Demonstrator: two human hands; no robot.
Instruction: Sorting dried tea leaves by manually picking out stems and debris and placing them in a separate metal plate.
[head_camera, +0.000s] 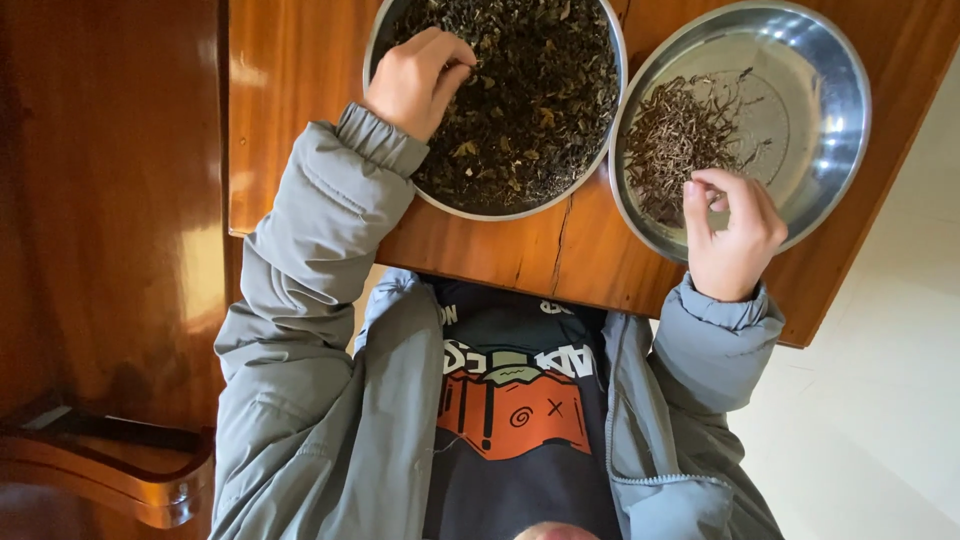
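Under left grip (418, 80): dried leaves (530, 100)

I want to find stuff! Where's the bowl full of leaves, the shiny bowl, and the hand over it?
leaf bowl (497, 212): head view, near rim.
shiny bowl (830, 90): head view, bare inner wall.
right hand (735, 235): head view, back of hand.

Two silver steel bowls (838, 90) on reddish-brown, streaky-grained wooden table (300, 90). Larger pile of leaves (530, 90): dark green-black, yellowish flecks. Smaller pile (680, 135): brownish, perhaps grey under glare. Jacket (320, 250) grey; shirt (515, 400) navy, orange print.
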